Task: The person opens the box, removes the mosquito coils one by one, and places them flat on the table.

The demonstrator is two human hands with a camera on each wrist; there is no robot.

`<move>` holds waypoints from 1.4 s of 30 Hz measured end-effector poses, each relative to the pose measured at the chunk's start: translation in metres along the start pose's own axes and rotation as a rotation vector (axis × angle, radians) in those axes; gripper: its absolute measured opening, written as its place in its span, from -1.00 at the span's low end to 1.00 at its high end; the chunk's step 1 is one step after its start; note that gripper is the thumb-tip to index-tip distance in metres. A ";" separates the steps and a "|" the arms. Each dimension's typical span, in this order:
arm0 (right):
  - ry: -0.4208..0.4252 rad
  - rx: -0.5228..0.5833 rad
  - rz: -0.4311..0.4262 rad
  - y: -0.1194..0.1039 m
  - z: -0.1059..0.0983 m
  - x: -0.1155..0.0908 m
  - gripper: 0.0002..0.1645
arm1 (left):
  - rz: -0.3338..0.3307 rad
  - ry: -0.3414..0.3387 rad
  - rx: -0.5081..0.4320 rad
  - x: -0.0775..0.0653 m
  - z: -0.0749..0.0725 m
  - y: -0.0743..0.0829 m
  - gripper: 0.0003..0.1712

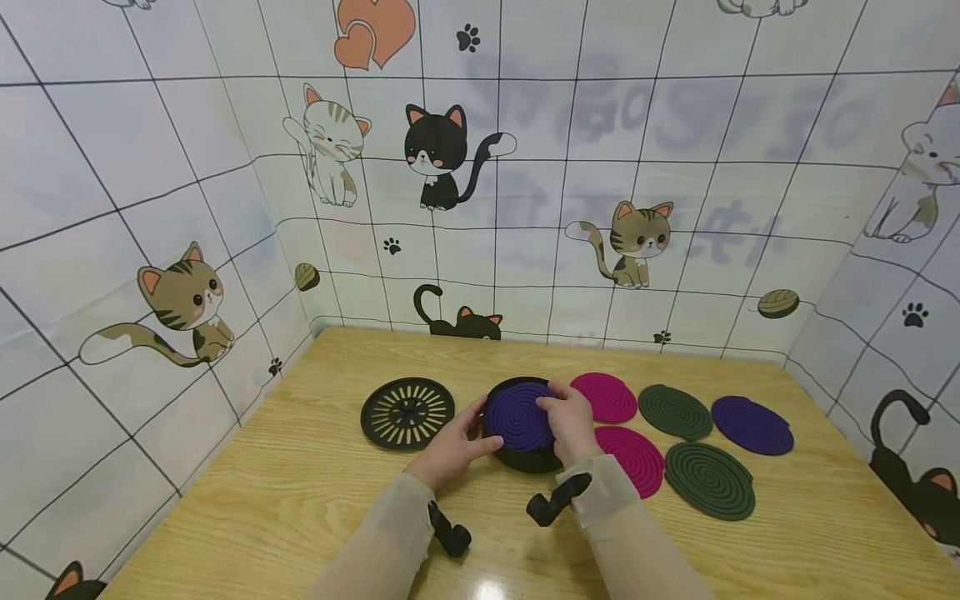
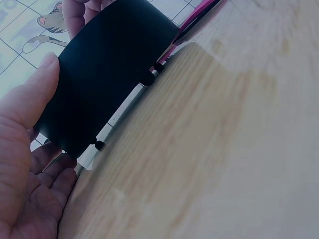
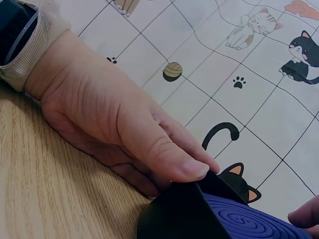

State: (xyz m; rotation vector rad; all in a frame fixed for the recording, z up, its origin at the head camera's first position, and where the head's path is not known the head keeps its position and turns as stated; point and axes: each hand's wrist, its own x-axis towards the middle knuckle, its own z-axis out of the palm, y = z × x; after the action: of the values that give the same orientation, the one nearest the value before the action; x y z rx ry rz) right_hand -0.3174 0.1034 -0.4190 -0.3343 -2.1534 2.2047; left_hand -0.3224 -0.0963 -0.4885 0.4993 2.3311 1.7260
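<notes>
In the head view, a round black mosquito coil holder (image 1: 528,461) stands on the wooden table. A purple mosquito coil (image 1: 517,421) lies at its opening. My left hand (image 1: 456,450) grips the holder's left side, with thumb at the front rim and fingers along the far side. My right hand (image 1: 572,423) pinches the purple coil's right edge between thumb and fingers. In the left wrist view, the holder's dark side wall (image 2: 107,74) shows small feet underneath. The right wrist view shows the left thumb against the holder's wall (image 3: 179,214), the purple coil (image 3: 244,219) inside.
A slotted black lid (image 1: 408,413) lies left of the holder. To the right are two magenta coils (image 1: 603,398), two green coils (image 1: 675,412) and another purple coil (image 1: 752,425). Cat-patterned walls (image 1: 540,183) enclose the table (image 1: 285,500).
</notes>
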 end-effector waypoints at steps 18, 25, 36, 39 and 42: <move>-0.038 -0.003 -0.003 0.000 -0.001 0.000 -0.36 | 0.013 -0.004 0.017 -0.002 0.000 0.006 0.02; -0.045 -0.008 -0.017 0.003 0.000 0.002 -0.34 | 0.001 -0.002 0.014 -0.001 0.000 0.004 0.03; -0.020 -0.038 -0.042 0.004 0.003 0.002 -0.44 | -0.005 -0.003 0.023 -0.003 0.000 0.006 0.03; -0.016 -0.053 -0.041 0.004 0.002 0.002 -0.41 | 0.000 -0.004 0.027 -0.003 0.000 0.006 0.03; -0.022 -0.063 -0.040 0.005 0.002 0.002 -0.36 | 0.003 -0.004 0.028 -0.002 0.000 0.006 0.03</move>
State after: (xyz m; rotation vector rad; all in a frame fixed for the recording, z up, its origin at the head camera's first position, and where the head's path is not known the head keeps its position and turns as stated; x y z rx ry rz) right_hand -0.3194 0.1017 -0.4242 -0.2684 -2.2241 2.1331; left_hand -0.3194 -0.0960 -0.4829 0.5102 2.3565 1.6938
